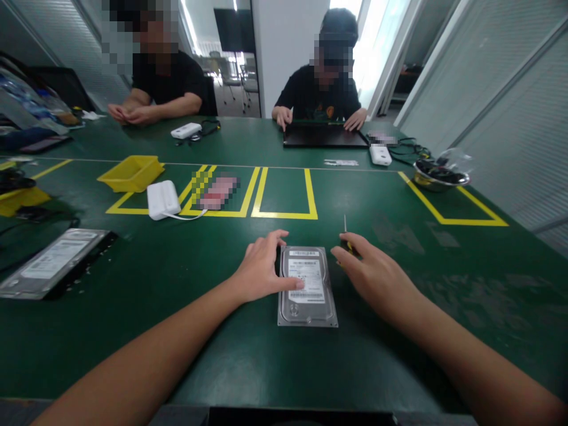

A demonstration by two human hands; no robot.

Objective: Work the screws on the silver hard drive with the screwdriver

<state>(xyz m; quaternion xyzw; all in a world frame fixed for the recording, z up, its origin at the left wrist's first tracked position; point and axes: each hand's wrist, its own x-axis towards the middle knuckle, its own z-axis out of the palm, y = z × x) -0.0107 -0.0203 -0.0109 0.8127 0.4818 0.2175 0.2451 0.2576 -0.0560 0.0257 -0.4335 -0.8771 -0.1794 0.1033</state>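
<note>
A silver hard drive (308, 307) with a white label lies flat on the green table in front of me. My left hand (262, 269) is at its left side, fingers spread and open. The thumb reaches over the label, and the forefinger is by the far left corner; I cannot tell how firmly they touch. Just right of the drive, my right hand (375, 266) is closed around a small screwdriver (345, 225). Its thin shaft points away from me, and a bit of yellow and black handle shows between the fingers.
A second hard drive (55, 257) lies at left among small bits. Beyond are a yellow bin (132, 173), a white power bank (163, 200) cabled to a blurred phone, and a metal bowl (439, 177) of dark parts. Two people sit opposite, one touching a black laptop (326, 136).
</note>
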